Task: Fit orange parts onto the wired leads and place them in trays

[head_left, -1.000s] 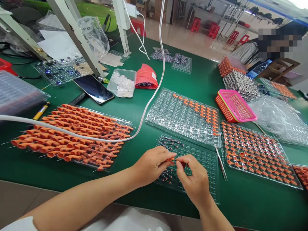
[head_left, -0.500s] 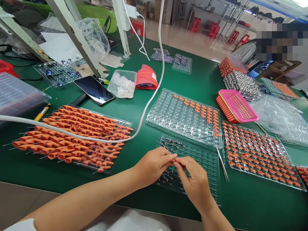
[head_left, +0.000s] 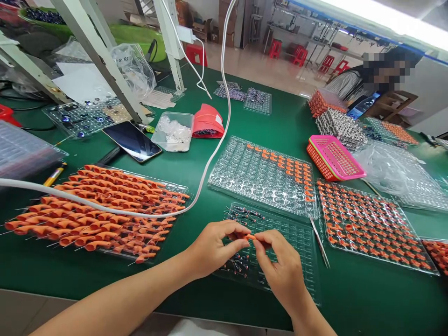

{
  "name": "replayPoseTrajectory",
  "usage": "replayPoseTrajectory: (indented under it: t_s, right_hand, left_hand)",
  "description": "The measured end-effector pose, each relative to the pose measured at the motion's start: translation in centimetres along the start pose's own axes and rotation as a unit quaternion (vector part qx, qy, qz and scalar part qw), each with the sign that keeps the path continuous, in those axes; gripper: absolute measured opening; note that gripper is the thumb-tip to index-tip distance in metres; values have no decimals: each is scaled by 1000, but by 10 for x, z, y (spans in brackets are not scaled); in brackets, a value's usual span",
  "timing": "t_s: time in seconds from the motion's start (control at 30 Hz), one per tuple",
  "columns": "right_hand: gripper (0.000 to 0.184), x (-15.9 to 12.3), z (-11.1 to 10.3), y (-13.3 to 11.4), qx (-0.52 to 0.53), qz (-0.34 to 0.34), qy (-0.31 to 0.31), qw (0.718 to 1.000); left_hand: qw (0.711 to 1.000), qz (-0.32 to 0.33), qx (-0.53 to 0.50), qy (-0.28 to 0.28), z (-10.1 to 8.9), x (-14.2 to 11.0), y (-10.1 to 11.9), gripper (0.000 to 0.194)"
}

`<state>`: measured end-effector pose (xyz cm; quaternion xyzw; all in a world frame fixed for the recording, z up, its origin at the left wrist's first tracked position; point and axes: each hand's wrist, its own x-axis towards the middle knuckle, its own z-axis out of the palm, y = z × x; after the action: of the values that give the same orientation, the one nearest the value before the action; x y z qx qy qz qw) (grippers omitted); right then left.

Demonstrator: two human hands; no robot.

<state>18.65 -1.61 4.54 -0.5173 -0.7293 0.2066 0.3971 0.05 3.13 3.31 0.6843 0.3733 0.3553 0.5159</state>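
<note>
A small orange plastic piece (head_left: 250, 237) is held between my two hands, above a clear tray. My right hand (head_left: 282, 259) pinches its right end between thumb and index finger. At the left end, the thumb and index fingertips of my left hand (head_left: 213, 249) close on it, with a gap between the fingers behind the tips. Fingers cover much of the piece, so its full shape is hidden. Beneath, the clear compartment tray (head_left: 297, 249) carries small dark wired components (head_left: 238, 265) on its left side, partly covered by my left hand.
Left lies a tray piled with orange curved shells (head_left: 101, 210), crossed by a white cable (head_left: 206, 179). Beyond my hands is a clear tray (head_left: 241, 172) partly filled with orange pieces. Tweezers (head_left: 320, 245), another filled tray (head_left: 374, 228) and pink baskets (head_left: 338, 156) stand right. Someone sits at far right.
My left thumb and index finger have opened apart behind their tips, so more of the orange piece shows between my hands. The view has tilted up slightly.
</note>
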Motion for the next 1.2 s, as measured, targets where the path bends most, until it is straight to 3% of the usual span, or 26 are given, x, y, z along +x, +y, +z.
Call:
replayPoseTrajectory:
  t_s: [0.27,0.57,1.2]
  right_hand:
    - [19,-1,-9,-4,56,57,5,997]
    - [17,-1,-6,-2,54,9,18,998]
    - [19,-3,-5,-2,34,-4,18,999]
  left_hand:
    - [998,15,-57,23,-2,-2,0,14]
    - [995,84,-47,21,-2,-1,1,15]
    - [982,185,-12,45,0,0,-4,22]
